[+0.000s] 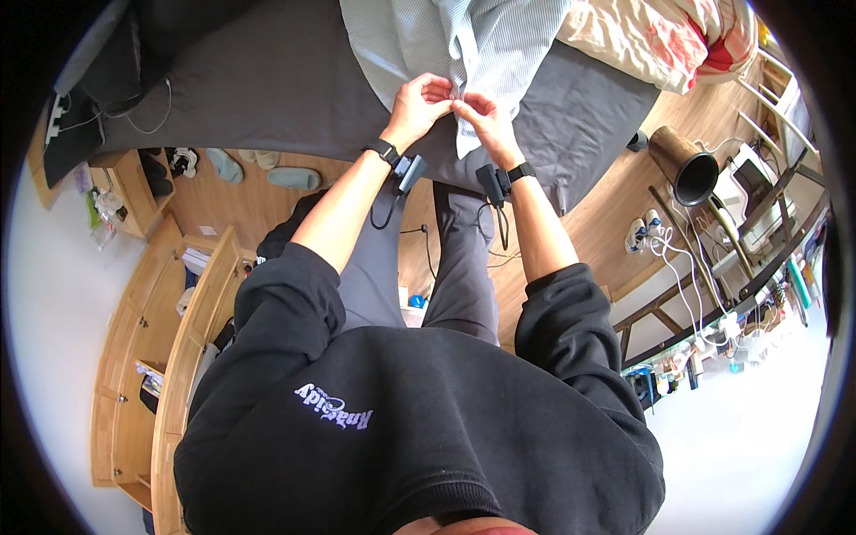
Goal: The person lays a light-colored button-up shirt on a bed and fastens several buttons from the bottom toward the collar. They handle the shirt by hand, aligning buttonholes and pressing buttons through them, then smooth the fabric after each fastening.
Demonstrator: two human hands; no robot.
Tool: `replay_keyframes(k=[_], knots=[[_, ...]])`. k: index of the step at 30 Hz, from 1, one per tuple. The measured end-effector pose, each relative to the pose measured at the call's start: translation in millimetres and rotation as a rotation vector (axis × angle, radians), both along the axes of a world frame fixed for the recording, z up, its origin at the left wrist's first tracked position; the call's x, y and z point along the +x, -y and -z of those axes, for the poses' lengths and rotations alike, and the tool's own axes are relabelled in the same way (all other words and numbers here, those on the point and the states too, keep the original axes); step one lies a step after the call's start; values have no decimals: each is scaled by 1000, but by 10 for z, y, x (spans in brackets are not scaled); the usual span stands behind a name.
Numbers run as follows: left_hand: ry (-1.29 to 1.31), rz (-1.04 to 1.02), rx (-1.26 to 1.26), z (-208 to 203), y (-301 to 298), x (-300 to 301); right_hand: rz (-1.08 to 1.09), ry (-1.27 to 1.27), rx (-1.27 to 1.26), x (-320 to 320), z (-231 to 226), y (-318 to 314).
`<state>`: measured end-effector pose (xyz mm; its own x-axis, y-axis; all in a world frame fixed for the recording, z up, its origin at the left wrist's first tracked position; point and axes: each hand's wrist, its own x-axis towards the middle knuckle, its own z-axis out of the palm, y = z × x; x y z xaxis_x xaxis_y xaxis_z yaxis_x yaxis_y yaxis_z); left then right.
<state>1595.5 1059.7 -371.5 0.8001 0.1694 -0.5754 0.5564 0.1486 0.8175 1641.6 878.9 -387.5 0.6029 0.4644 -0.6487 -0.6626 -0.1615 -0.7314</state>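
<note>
A pale blue-grey striped shirt [397,45] lies on the dark grey bed sheet [267,80], its lower end toward me. Both of my hands meet at a folded strip that runs down its middle. My left hand [415,111] pinches the edge of this strip between thumb and fingers. From the other side, my right hand [489,123] grips the same strip, its fingertips almost touching the left ones. Whatever small part lies between the fingertips is too small to make out. A strap with a small dark device sits on each wrist.
A cream and red patterned quilt [637,40] is bunched at the bed's far right. Right of the bed stand a dark cylindrical bin [685,169], white sneakers [644,232] and loose white cables [682,267]. Slippers [294,178] lie along the bed's left side, near an open wooden cabinet [192,357].
</note>
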Motion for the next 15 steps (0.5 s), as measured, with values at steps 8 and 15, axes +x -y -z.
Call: replay_keyframes(k=[8, 15], knots=[[42, 50, 328, -255, 4, -19, 241, 211, -193, -47, -172, -147], [-21, -79, -144, -280, 111, 33, 277, 123, -99, -62, -233, -143]])
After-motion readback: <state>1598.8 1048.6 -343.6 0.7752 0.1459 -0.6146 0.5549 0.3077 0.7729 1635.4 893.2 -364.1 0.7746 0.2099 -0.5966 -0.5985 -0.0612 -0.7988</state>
